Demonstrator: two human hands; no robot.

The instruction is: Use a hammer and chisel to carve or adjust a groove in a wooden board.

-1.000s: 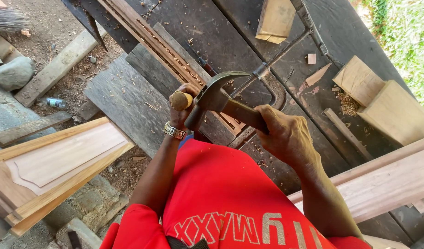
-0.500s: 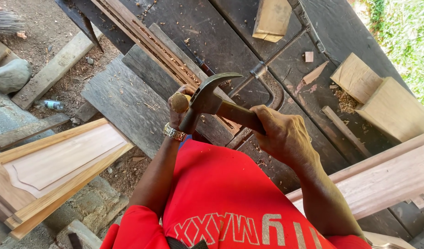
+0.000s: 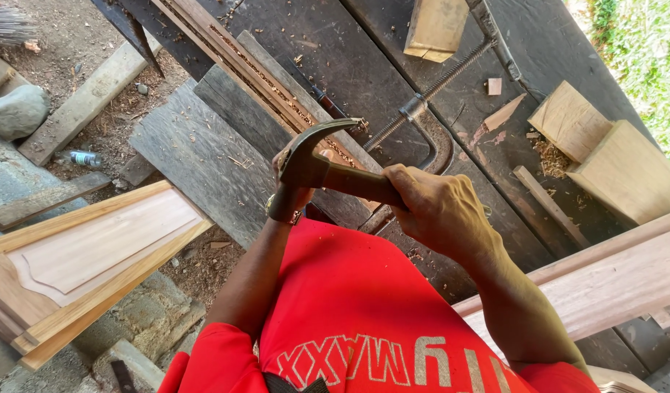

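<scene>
My right hand (image 3: 440, 211) grips the dark handle of a claw hammer (image 3: 313, 156), whose head hangs over my left hand (image 3: 291, 191). The left hand, with a watch at the wrist, is closed around a tool whose top is hidden under the hammer head. Both hands are above a dark, worn workbench (image 3: 349, 65) beside a long grooved wooden strip (image 3: 233, 69). A red shirt fills the bottom of the view.
A metal clamp with a threaded rod (image 3: 422, 102) lies on the bench. Pale wood blocks (image 3: 604, 145) sit at the right, with another block (image 3: 437, 25) at the top. A panelled wooden frame (image 3: 80, 255) leans at left. A long plank (image 3: 611, 280) crosses at lower right.
The hammer head has come down and to the left. It now covers the round wooden top of the tool in my left hand, which showed before.
</scene>
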